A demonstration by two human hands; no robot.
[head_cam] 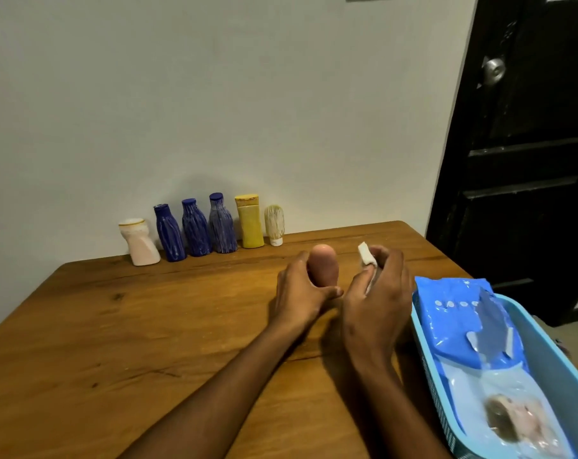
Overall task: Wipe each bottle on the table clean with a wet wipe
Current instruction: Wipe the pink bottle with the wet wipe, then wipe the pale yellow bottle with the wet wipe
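Bottles (201, 228) (six) line wall; wipes pack (473, 326) in basket (542, 329) right.

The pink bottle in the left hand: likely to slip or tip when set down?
The pink bottle looks smooth and rounded, so probably slippery once wiped wet. The left hand wraps it easily, suggesting it is light. Its narrow shape may tip if nudged.

The left hand (299, 289) hides the pink bottle's (324, 265) lower body. The frame's edge cuts off the blue basket (546, 329) and wet wipe pack (473, 329).
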